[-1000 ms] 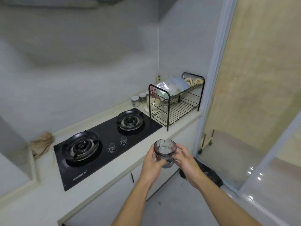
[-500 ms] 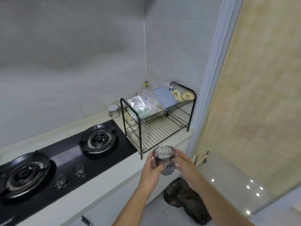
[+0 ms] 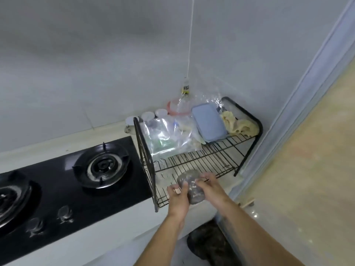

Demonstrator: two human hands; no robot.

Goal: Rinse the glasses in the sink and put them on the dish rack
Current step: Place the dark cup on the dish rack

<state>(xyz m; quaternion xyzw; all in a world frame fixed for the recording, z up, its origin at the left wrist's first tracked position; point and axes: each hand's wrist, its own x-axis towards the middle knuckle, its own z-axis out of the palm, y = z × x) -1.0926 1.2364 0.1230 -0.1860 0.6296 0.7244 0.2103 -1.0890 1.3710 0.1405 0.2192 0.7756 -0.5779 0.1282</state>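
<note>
A: Grey tiled wall (image 3: 96,64) fills the upper half of the frame, with a pale countertop (image 3: 96,237) running beneath it from the lower left towards the centre right. What sits on it?

B: At the left, a black glass hob (image 3: 57,189) with a round burner (image 3: 103,166) and two knobs (image 3: 64,215) near its front edge. Just to the right of it stands a black wire dish rack (image 3: 211,160) with two shelves.

A: And the rack's top shelf?

B: Clear plastic bags (image 3: 167,139), a blue lidded box (image 3: 208,122) leaning tilted, and something pale yellow (image 3: 240,125) at the far right end. White-capped jars (image 3: 148,116) stand behind the rack's left corner. A thin cord (image 3: 190,45) hangs down the wall corner above them.

A: Where is the glass?

B: Lower centre of the frame. The glass (image 3: 191,186) is dark-tinted and tilted, held in front of the rack's lower shelf at its front edge. It is blurred, so I cannot tell which end is the mouth, or whether it touches the wires.

A: The hands?

B: Both hold it. The left hand (image 3: 177,200) cups it from the left, thumb pressed on its side. The right hand (image 3: 212,189) wraps it from the right, fingers curled close together over the top.

A: Anything lower down?

B: A dark bag (image 3: 209,244) on the floor, between the forearms.
</note>
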